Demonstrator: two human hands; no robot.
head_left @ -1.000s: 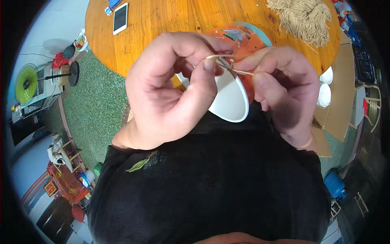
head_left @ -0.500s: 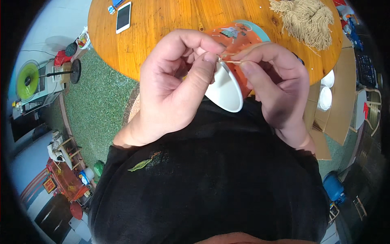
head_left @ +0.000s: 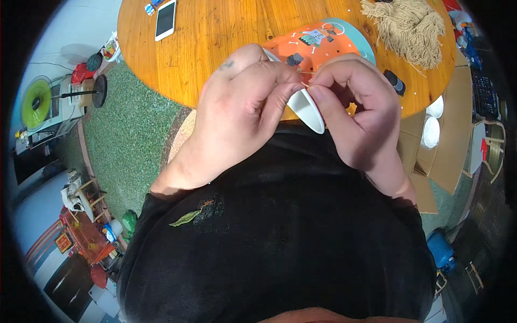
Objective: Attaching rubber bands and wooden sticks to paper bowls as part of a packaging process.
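Note:
My left hand is closed, thumb and forefinger pinching a thin beige string. Facing it, my right hand pinches the same string, with its other fingers curled in. A short stretch of string shows between the fingertips; whether it is knotted is too small to tell. Just behind and below the fingertips lies a paper cup on its side. It is orange with cartoon prints, a teal band at the far end and a white inside facing me. My hands hide part of its rim.
On the round wooden table are a white phone, a heap of beige yarn and a small dark object beyond my right hand. Opened cardboard stands right of the table. A green fan is at far left.
My left hand has rolled over, showing more of its back, and both pinches have drawn close together. The cup has shifted slightly away from me, with more of its orange side in sight.

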